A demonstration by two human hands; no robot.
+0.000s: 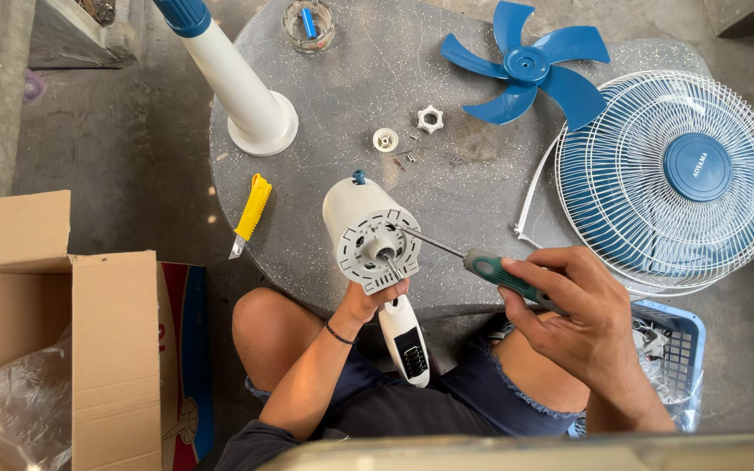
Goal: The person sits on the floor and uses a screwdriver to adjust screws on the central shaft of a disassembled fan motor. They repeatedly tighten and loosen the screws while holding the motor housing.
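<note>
Right hand: right hand (578, 314) sits closest to the camera, over the right knee, fingers (544, 277) clenched around the green handle of the screwdriver (482, 263).
Screwdriver: its metal shaft runs up and to the left from the fingers, and the tip meets the grey face of the fan motor housing (368, 231) near the upper right of that face.
Left hand: left hand (368, 301) comes up from below, fingers grasping the lower edge of the motor housing, thumb against the grey rim.
Motor housing: white body, grey round front with a short shaft at its centre, held at the near edge of the round stone worktop (342, 78); a white neck with dark buttons hangs below the hand.
On the worktop: yellow utility knife (252, 212) to the left, white stand pole (237, 83) beyond it, two small white plastic nuts (429, 118) and loose screws past the housing, blue fan blade (525, 70) at the far right.
Right side: white wire fan guard (669, 179) with a blue centre cap overlaps the worktop edge; a blue basket (682, 344) lies beneath it.
Left side: open cardboard box (71, 349) on the floor.
</note>
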